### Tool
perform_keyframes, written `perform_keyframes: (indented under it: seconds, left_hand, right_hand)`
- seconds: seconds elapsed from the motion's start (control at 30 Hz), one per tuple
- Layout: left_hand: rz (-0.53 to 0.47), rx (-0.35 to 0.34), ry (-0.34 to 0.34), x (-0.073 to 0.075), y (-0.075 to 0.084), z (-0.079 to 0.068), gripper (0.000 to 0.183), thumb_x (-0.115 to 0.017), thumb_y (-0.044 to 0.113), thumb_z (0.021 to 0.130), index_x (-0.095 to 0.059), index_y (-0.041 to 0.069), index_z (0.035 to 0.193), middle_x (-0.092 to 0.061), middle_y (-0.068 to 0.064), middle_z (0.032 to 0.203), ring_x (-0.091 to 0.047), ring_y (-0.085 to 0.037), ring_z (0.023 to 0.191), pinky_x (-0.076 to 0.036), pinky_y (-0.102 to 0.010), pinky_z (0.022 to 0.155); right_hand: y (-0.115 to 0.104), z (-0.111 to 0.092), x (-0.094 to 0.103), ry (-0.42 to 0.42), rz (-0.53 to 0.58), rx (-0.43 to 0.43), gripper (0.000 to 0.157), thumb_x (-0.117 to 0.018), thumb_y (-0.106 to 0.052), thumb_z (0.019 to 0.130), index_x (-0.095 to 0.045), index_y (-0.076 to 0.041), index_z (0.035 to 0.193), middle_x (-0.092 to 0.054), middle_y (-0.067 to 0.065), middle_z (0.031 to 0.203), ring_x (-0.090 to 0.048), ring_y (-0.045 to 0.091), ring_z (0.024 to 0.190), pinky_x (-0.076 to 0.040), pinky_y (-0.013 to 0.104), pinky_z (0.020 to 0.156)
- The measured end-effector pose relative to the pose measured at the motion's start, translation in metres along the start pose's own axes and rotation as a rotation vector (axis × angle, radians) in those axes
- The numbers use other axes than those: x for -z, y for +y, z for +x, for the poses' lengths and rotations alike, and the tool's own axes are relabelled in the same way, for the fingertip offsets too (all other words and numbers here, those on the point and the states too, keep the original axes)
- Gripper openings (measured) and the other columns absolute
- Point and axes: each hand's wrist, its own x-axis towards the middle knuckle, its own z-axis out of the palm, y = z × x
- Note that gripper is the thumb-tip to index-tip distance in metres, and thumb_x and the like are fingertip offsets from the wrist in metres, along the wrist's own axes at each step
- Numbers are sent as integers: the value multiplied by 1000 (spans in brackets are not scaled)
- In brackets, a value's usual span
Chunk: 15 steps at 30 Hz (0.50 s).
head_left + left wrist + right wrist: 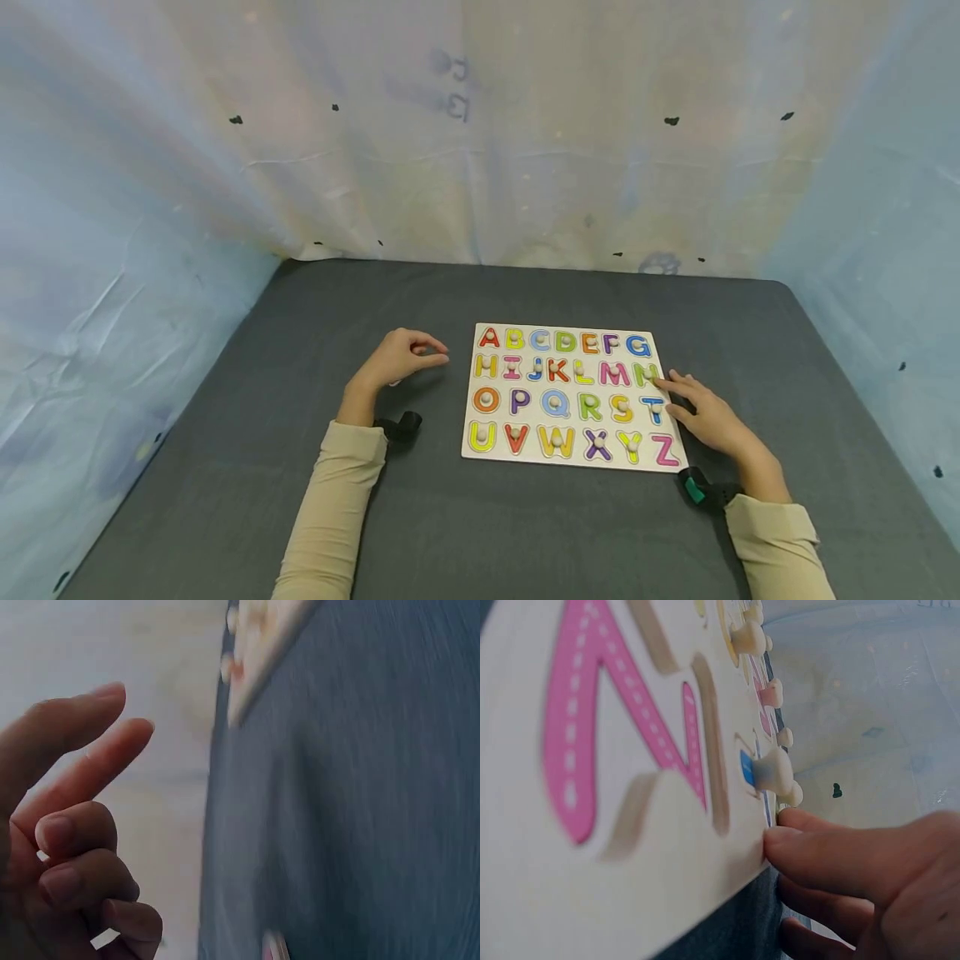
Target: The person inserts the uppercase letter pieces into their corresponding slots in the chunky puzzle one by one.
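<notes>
A white alphabet puzzle board lies on the dark table, holding coloured letter pieces with round knobs. The pink Z spot at its lower right shows no knob; in the right wrist view it is a recess with a dashed pink Z. My left hand hovers left of the board, thumb and index finger apart, other fingers curled, nothing between them. Below it, a small pink-and-white edge shows, mostly out of view. My right hand rests at the board's right edge, fingertips touching near N and T.
The dark grey table reaches back to a pale hanging sheet, with further sheets at both sides. Each wrist wears a black strap; the right one has a green patch.
</notes>
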Motion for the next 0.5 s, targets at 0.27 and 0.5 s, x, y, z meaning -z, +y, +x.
perform_keyframes:
  seconds: [0.27,0.5]
  left_hand:
    - [-38,56,-9,23,-31,-8,28,-70,27,88,-73,7,107,-28,7,52,-26,-8,49,-34,-25,55]
    - [-43,125,-38,35,-46,-14,32,-69,27,89,-71,5,112,-30,7,52,-32,-9,52,-38,-27,61]
  right_hand:
    - [1,1,0,-5,-12,0,50,-57,-19,96,-46,2,139,-28,37,149,-21,61,137,-21,74,103]
    - [0,1,1,-11,4,-7,50,-57,-19,96,-45,3,140,-27,37,149,-19,61,137,-19,74,104]
